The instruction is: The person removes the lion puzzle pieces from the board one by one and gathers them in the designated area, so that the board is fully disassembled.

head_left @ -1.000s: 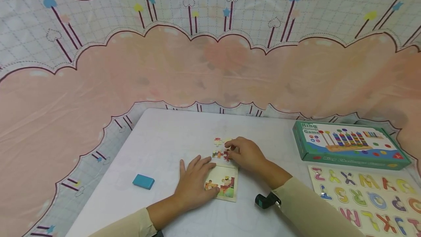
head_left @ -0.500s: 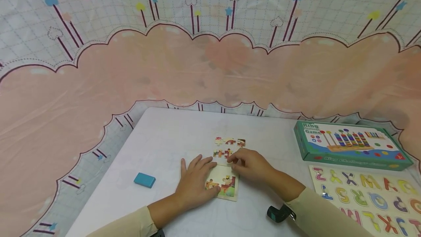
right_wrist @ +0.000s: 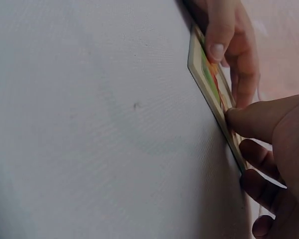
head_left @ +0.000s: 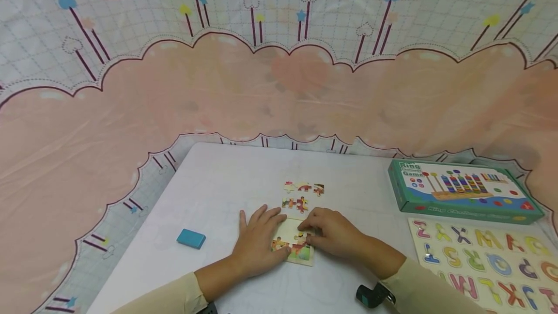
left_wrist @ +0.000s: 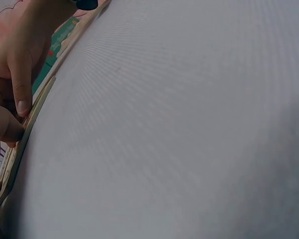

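A small wooden jigsaw board (head_left: 291, 229) lies on the white table, its lower part filled with picture pieces and its upper part bare. My left hand (head_left: 258, 240) rests on its left side, fingers spread and straight, thumb (right_wrist: 217, 50) pressing on the face near a corner. Over the board's right side my right hand (head_left: 335, 232) bends thumb and index finger together in a pinch, low against the surface. The jigsaw piece between them is mostly hidden by the fingers. Beyond the board, loose jigsaw pieces (head_left: 302, 204) lie in two rows.
A blue block (head_left: 191, 239) sits on the table to the left. At the right stand a green game box (head_left: 466, 193) and, nearer, an alphabet board (head_left: 475, 246) with colourful letters. A patterned cloth (head_left: 261, 91) hangs behind the table.
My right hand has moved from the loose pieces toward me and down onto the right side of the board. The left hand has stayed in place.
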Demonstrator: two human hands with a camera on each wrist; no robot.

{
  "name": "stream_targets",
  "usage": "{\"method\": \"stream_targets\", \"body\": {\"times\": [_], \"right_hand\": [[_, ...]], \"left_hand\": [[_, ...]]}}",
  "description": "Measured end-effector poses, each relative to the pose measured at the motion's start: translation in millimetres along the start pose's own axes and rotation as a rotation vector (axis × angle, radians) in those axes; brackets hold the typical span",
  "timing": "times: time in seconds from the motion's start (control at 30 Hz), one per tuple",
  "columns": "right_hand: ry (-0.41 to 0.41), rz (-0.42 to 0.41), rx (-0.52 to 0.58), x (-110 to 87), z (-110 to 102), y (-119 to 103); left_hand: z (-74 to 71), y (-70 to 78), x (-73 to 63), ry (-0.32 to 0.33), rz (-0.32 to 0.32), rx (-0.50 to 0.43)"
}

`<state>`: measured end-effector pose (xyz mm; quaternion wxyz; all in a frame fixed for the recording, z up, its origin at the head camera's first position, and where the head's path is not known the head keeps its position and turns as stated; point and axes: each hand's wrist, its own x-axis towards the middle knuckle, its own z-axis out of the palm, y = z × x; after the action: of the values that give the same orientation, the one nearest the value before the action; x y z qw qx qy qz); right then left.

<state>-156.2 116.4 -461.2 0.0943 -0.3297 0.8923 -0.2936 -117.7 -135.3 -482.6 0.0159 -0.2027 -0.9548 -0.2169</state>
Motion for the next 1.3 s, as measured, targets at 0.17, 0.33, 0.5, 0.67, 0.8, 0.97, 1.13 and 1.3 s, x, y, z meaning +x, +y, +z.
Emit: {"method": "stream_targets", "body": {"times": [0.17,0.33,0.5,0.67,0.8,0.97,1.13,1.3], "right_hand": [[-0.002,-0.002,0.009,-1.5,1.0,-0.6],[0.012,-0.019,0.020,-2.6,2.1,0.0],[0.026,-0.026,0.030,-3.8,3.2,0.1],[0.027,-0.017,0.037,-4.0,4.5,0.0],[0.022,-0.009,0.036,-3.4,6.0,1.0],[0.022,-0.010,0.040,-2.6,6.7,1.1],[0.030,-0.017,0.036,-2.0,7.0,-0.1],[0.042,-0.016,0.023,-1.3,7.8,-1.3]], "left_hand": [[0.8,0.0,-0.1,0.001,0.003,-0.011],[4.6,0.9,0.2,-0.002,0.003,-0.014],[7.4,6.4,-0.2,-0.009,0.021,-0.031],[8.2,10.9,1.4,-0.005,0.026,-0.028],[9.0,12.7,1.7,-0.008,0.019,-0.014],[7.9,14.5,1.8,-0.007,0.007,-0.011],[6.3,15.9,2.2,-0.004,0.001,-0.012],[6.2,16.2,1.9,0.005,0.001,-0.008]]}}
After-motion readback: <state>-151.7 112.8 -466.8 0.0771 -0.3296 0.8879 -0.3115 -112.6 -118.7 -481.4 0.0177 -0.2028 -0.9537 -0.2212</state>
